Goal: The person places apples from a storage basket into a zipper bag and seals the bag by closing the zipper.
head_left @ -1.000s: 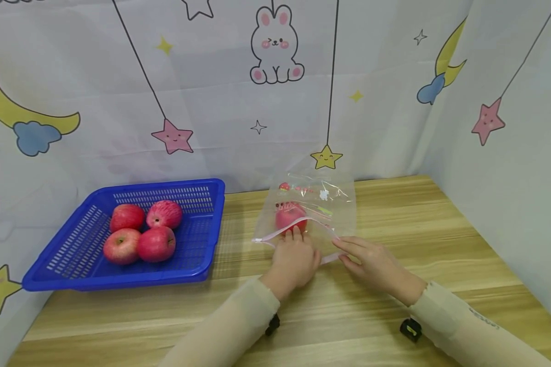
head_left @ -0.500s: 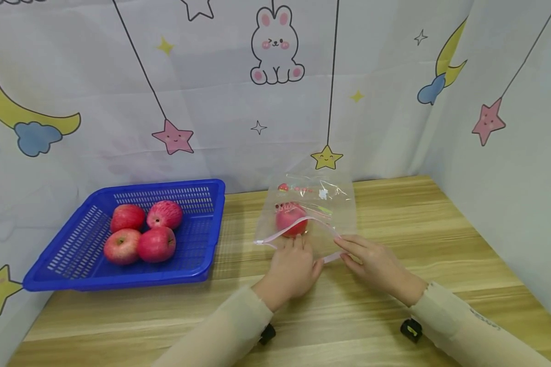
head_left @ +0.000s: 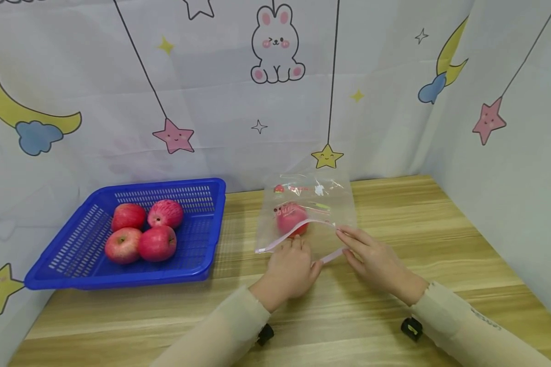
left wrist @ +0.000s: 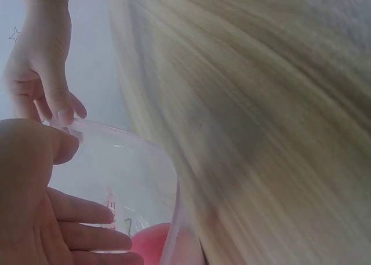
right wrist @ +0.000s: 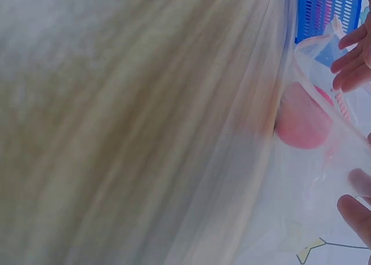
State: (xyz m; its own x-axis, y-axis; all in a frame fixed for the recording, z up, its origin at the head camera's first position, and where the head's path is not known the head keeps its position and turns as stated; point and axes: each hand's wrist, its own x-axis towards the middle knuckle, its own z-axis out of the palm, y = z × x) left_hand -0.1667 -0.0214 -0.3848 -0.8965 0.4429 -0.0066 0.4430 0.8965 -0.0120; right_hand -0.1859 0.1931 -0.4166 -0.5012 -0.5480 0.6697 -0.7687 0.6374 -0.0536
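My left hand (head_left: 288, 267) lies palm down at the mouth of the clear plastic bag (head_left: 332, 206), its fingers straight and relaxed, gripping nothing, its thumb beside the lower edge. My right hand (head_left: 376, 260) pinches the bag's pink-edged opening between thumb and fingers at the near right side, and the two edges stand apart between my hands. Just ahead of my left fingertips, inside the bag, sits a red apple (head_left: 291, 219); whether they touch it I cannot tell. The rest of the bag stretches away beyond both hands, with its back part up against the printed cloth (head_left: 211, 92). Well off to the left of my left hand, the blue basket (head_left: 119, 282) holds four more apples (head_left: 157, 243). Beneath my hands is the wood-grain table (head_left: 340, 316).
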